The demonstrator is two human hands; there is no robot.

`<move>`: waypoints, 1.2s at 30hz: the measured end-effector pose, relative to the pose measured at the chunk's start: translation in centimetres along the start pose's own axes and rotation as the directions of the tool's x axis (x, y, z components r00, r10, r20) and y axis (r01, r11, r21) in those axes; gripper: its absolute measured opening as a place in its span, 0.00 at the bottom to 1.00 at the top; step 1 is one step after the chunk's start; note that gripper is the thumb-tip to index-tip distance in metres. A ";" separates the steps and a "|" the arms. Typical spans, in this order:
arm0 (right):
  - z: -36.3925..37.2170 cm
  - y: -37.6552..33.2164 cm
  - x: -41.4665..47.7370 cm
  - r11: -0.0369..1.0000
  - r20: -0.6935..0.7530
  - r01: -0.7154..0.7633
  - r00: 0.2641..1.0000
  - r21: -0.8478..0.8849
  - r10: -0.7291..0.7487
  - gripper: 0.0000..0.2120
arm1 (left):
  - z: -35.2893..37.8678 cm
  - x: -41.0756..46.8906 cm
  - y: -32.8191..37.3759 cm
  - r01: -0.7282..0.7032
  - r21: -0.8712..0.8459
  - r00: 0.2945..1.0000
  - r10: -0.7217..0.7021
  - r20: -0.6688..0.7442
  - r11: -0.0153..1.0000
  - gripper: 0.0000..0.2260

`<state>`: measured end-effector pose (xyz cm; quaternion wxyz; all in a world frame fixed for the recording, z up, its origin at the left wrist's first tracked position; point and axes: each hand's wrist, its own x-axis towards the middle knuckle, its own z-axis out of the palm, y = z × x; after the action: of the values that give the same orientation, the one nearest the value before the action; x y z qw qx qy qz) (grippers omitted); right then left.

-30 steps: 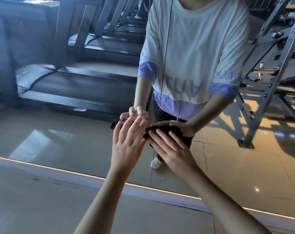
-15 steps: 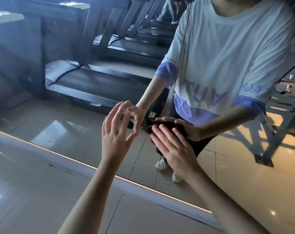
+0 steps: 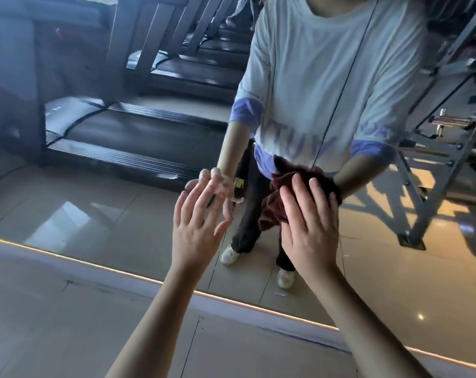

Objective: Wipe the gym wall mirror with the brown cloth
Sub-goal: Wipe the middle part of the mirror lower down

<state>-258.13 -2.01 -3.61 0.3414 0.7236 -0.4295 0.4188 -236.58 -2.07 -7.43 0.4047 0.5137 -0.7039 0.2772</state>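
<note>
Head view: brown cloth (image 3: 273, 210) sits bunched against the wall mirror (image 3: 95, 208), low on the glass near a thin vertical seam (image 3: 340, 91), pinned there under the right hand (image 3: 310, 227). That hand lies flat, fingers straight and together, the palm pushing the cloth on rather than gripping it, which looks like the way to spread pressure for a wiping stroke. Cloth is soft, dark reddish-brown, crumpled into folds, edges spilling out past the fingers and down the thumb side. Left hand (image 3: 196, 230) is just beside it, empty, fingers straight and spread, tips meeting their reflection on the glass — probably a brace for balance. Hands apart, not touching each other. Mirror is smooth, glossy, a bit hazy — it reflects a dark ribbed treadmill (image 3: 138, 143) and a metal rack (image 3: 449, 132). A lit strip (image 3: 122, 271) runs along its base, above the glossy tiled floor (image 3: 54, 323).
</note>
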 end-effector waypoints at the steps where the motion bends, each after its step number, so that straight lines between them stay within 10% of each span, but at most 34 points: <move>1: 0.4 -0.9 -0.1 1.000 0.000 -0.018 1.000 -0.008 0.018 0.17 | -0.1 -0.3 -0.6 0.004 0.008 1.000 -0.004 -0.005 1.000 0.31; 6: 1.6 -2.6 -2.4 0.950 0.208 0.299 0.938 -0.089 -0.276 0.19 | -0.9 -0.9 -4.0 -0.063 0.072 0.998 0.063 -0.005 0.995 0.28; 12: 1.4 -4.6 1.7 0.993 -0.027 -0.119 0.993 -0.019 0.118 0.18 | -1.0 -1.6 -6.6 -0.038 0.075 0.998 0.033 0.056 0.996 0.29; 17: 3.2 -6.2 -2.0 0.948 0.238 0.307 0.930 -0.088 -0.279 0.20 | -1.0 -1.3 -8.1 -0.068 0.035 0.997 0.066 0.045 0.997 0.31; 24: 2.3 -6.3 0.5 0.995 0.050 -0.092 0.994 -0.036 0.094 0.17 | -0.3 -1.9 -8.5 -0.102 0.043 0.995 0.102 0.014 0.994 0.30; 30: 3.2 -6.2 -0.8 0.981 0.170 0.184 0.970 -0.056 -0.172 0.18 | -0.6 -1.8 -9.0 -0.159 0.026 0.987 0.159 -0.021 0.987 0.27; 36: 4.4 -9.4 0.4 0.998 0.034 -0.066 0.997 0.002 0.066 0.17 | -1.8 -2.1 -11.1 -0.199 0.028 0.980 0.199 0.020 0.980 0.29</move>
<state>-248.11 -2.19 -6.39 0.3192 0.7164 -0.4582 0.4183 -225.27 -3.12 -8.56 0.3612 0.4492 -0.7508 0.3226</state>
